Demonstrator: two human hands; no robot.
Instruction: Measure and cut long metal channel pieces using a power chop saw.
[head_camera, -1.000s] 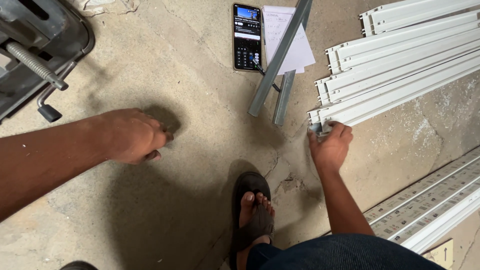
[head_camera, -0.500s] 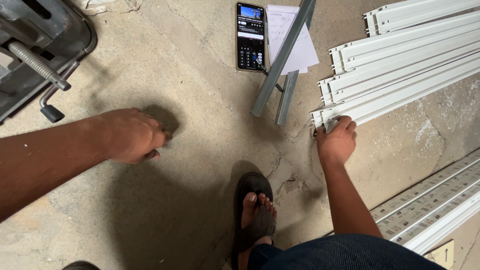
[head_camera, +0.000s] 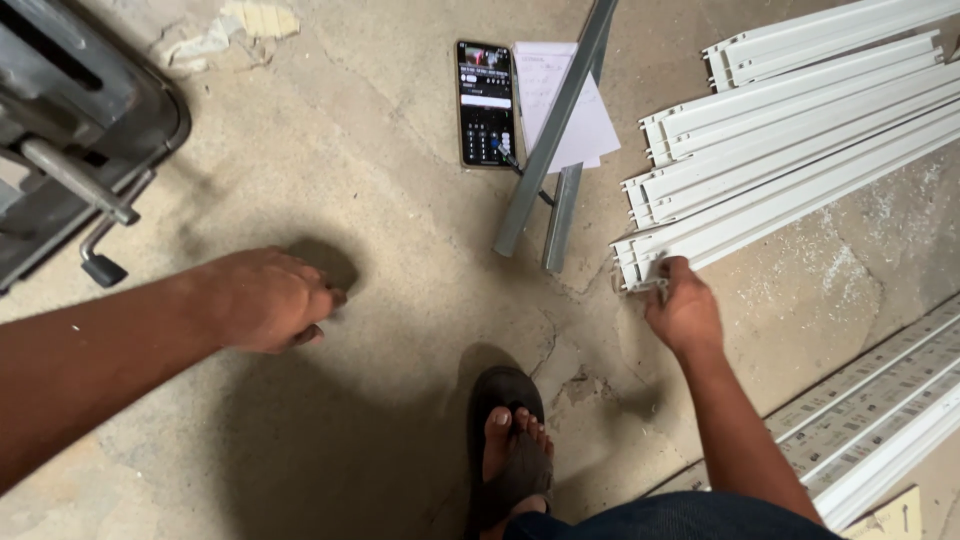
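On the concrete floor (head_camera: 380, 180), the right hand (head_camera: 685, 312) pinches the near end of a white channel strip (head_camera: 800, 190), not yet lifted from its stack, while the left hand (head_camera: 262, 298) hovers loosely curled, empty.

Concrete floor (head_camera: 380, 200) under my sandal (head_camera: 505, 455): a phone (head_camera: 486, 102) lies far, touching a paper sheet (head_camera: 570, 110) on its right. Two grey metal bars (head_camera: 555, 150) cross the sheet. A machine (head_camera: 70, 140) sits far left.
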